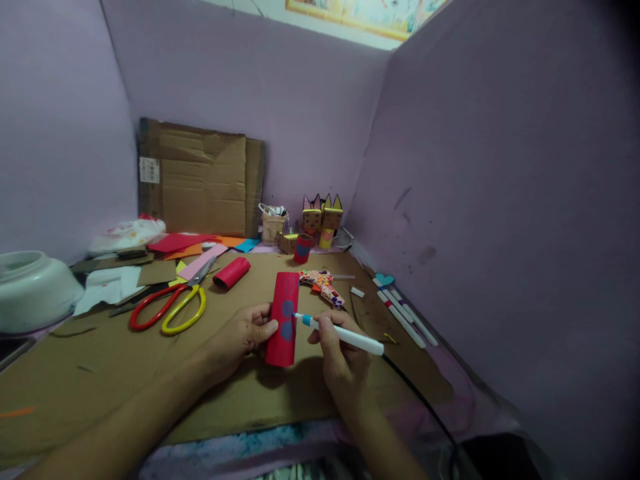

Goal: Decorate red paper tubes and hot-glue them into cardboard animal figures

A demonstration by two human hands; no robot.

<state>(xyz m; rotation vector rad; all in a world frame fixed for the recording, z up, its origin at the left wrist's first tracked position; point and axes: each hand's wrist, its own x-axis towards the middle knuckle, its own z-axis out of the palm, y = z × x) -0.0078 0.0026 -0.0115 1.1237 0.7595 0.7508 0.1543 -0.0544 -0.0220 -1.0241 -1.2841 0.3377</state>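
Mauve walls (pixel 510 153) rose at the left, back and right of the frame; dark smudges (pixel 427 253) marked the right one; a yellow-edged, colourful panel (pixel 360 15) showed at the top; a cardboard-covered work surface (pixel 100 373) spread below; the light was dim.

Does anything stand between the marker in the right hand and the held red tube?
Nothing visible: the marker has its tip at the held red tube. The flower-patterned glue gun lies beyond, outside that gap.

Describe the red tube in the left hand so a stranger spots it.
Start from the brown cardboard sheet. Over its middle, the left hand holds the long red tube. It bears blue patches, unlike the plain roll near the scissors, and is held, unlike the short blue-marked tube behind.
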